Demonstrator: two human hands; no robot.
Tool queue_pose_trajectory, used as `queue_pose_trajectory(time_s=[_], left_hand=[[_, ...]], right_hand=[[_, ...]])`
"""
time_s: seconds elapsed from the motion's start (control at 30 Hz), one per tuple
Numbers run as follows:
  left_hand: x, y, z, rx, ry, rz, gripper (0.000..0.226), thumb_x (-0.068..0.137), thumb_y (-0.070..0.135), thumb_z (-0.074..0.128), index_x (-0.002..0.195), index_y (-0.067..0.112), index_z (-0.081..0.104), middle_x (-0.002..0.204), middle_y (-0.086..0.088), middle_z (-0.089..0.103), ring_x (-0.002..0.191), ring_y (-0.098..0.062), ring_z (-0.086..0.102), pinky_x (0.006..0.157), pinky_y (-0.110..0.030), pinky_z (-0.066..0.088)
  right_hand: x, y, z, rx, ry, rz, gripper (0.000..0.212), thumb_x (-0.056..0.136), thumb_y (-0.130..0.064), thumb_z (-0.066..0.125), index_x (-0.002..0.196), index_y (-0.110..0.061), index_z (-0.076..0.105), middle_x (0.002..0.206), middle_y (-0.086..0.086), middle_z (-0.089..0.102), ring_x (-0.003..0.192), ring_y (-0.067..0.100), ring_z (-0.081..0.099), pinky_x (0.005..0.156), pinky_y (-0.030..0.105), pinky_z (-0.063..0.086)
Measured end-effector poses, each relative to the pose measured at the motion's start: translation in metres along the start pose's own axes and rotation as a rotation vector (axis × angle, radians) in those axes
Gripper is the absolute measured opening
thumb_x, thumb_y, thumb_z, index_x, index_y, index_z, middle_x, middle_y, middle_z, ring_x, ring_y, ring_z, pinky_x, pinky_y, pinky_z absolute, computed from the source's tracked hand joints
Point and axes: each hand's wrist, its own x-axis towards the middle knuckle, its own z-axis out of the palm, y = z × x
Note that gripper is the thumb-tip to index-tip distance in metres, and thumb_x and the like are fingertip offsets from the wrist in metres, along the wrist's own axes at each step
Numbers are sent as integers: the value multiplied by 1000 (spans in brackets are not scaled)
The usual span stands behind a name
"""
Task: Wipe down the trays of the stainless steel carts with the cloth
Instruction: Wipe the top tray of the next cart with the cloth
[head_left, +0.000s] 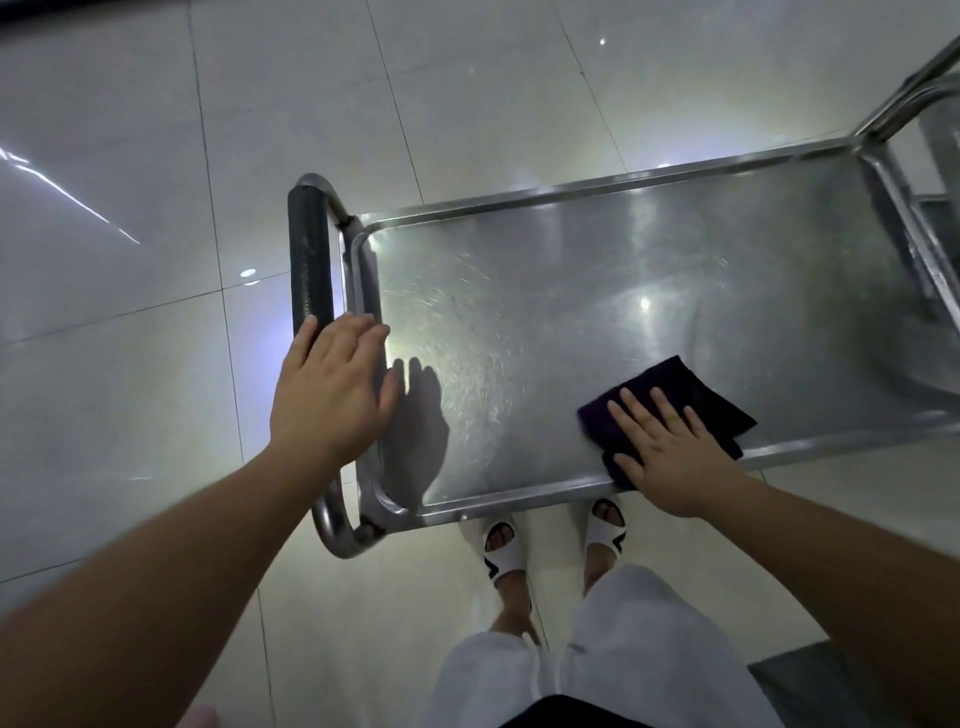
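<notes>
A stainless steel cart's top tray (597, 291) fills the middle of the head view, scuffed and reflecting light. A dark purple folded cloth (691, 395) lies flat on the tray near its front rim. My right hand (670, 457) presses down on the cloth with fingers spread. My left hand (332, 389) rests palm down over the cart's left end, fingers together, touching the bottom of the black-padded handle (310, 260) and the tray's rim. Its shadow falls on the tray.
Glossy white floor tiles (130, 312) surround the cart. A second steel cart (930, 171) abuts the right end. My feet in white sandals (504, 551) stand just under the tray's front rim. A grey mat (810, 680) lies at lower right.
</notes>
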Motion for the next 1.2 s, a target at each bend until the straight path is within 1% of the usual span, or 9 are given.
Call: queue_pose_trajectory(time_s=[0.13, 0.27, 0.37, 0.43, 0.5, 0.7, 0.83, 1.03, 1.2], left_hand=[[0, 3, 0, 130, -54, 63, 48, 104, 37, 36, 142, 14, 54, 151, -9, 52, 143, -29, 43, 126, -56, 15], [3, 7, 5, 309, -135, 122, 51, 100, 29, 56, 147, 10, 52, 153, -15, 49, 144, -34, 41, 122, -66, 10], [13, 30, 18, 295, -188, 153, 50, 101, 28, 56, 147, 9, 52, 152, -18, 51, 144, -38, 43, 123, -58, 19], [22, 61, 30, 179, -206, 114, 47, 102, 30, 53, 146, 13, 53, 152, -15, 53, 141, -34, 47, 120, -53, 27], [33, 96, 43, 9, -226, 38, 47, 102, 35, 52, 145, 17, 53, 153, -10, 52, 141, -31, 48, 117, -48, 34], [68, 192, 84, -271, -212, -85, 55, 104, 34, 48, 154, 13, 42, 162, -9, 37, 149, -25, 36, 118, -43, 36], [94, 231, 107, -335, -151, -99, 55, 104, 37, 45, 154, 14, 40, 164, -11, 35, 152, -28, 32, 122, -48, 34], [129, 267, 122, -326, -81, -240, 59, 107, 39, 38, 161, 16, 28, 172, -11, 18, 160, -28, 12, 129, -46, 14], [130, 276, 142, -282, -66, -275, 62, 108, 42, 32, 165, 23, 17, 174, -4, 11, 161, -19, 0, 130, -44, 1]], right_hand=[[-2, 1, 3, 28, 49, -19, 65, 97, -65, 3, 146, -42, -32, 163, -15, -31, 154, 20, -26, 125, 47, -10], [0, 3, 9, 68, 95, -23, 74, 86, -67, -8, 152, -42, -28, 164, -16, -29, 154, 18, -26, 125, 47, -11], [-3, 5, 9, 124, 193, -36, 78, 88, -67, 1, 162, -42, 0, 171, -16, -6, 158, 17, -9, 126, 46, -1], [-1, 8, 4, 147, 278, -46, 71, 95, -63, 14, 160, -39, 24, 170, -13, 17, 157, 18, 8, 126, 45, 7], [6, 9, -2, 173, 350, -78, 65, 97, -60, 22, 156, -34, 34, 166, -10, 28, 156, 19, 14, 127, 44, 8], [26, 18, 5, 176, 311, -159, 72, 101, -66, 23, 164, -35, 6, 172, -9, 3, 158, 20, -11, 127, 50, -5], [17, 22, 21, 139, 417, -176, 70, 103, -62, 30, 164, -30, 17, 172, -4, 9, 159, 24, 0, 127, 53, 4], [11, 33, 40, 153, 418, -151, 68, 102, -63, 32, 163, -34, 18, 172, -5, 9, 159, 23, -1, 125, 60, 5], [4, 109, 45, 165, 441, -61, 67, 100, -63, 34, 162, -40, 19, 171, -10, 13, 159, 20, 4, 124, 61, 7]])
